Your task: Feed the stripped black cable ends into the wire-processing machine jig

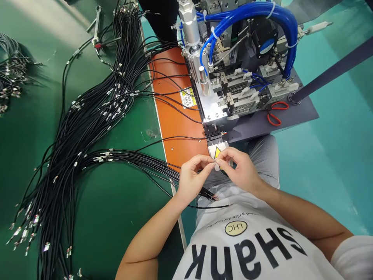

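My left hand and my right hand meet fingertip to fingertip in front of my lap. Both are pinched closed, and whatever lies between the fingertips is too small to make out. Just beyond them is a pale block with a yellow warning triangle. A bundle of black cables runs beneath my left wrist, its stripped copper-coloured ends showing near my shirt. One single black cable reaches farther across the shirt. Another cable lies in the machine's front slot, its bare wires poking out at the right.
A machine with blue air hoses and metal cylinders stands ahead. Red-handled scissors lie on its grey base. To the left, a large heap of black cables covers the green table, with a wrench at the back.
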The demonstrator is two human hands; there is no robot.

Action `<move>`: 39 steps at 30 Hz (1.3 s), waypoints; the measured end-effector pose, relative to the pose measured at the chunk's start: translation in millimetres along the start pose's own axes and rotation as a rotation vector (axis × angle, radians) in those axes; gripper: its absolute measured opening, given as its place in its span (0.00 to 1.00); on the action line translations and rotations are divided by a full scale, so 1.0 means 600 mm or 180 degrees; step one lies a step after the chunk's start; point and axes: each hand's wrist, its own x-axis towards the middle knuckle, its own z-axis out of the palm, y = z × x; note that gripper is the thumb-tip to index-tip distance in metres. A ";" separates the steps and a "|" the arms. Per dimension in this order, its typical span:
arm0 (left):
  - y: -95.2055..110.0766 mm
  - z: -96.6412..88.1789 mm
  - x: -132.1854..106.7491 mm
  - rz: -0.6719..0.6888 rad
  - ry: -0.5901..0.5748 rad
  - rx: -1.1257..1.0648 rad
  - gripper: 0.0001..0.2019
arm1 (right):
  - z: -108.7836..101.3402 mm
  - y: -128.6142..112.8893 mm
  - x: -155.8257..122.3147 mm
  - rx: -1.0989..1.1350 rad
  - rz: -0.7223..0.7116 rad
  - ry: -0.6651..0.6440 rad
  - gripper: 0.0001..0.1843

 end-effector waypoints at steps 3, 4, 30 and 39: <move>0.000 0.000 0.000 -0.0066 -0.0008 -0.0003 0.08 | 0.002 0.004 0.000 0.0103 0.0079 -0.0057 0.04; 0.000 -0.001 0.001 -0.0117 -0.0013 -0.0046 0.08 | 0.002 0.006 0.000 0.0182 0.0133 -0.0094 0.04; -0.001 -0.003 0.000 -0.0290 -0.0142 -0.0054 0.08 | -0.006 0.004 -0.001 -0.0017 -0.0100 -0.0081 0.03; -0.001 -0.005 -0.003 0.0060 -0.0371 0.0085 0.07 | 0.004 0.011 -0.006 0.0218 -0.0016 -0.0087 0.05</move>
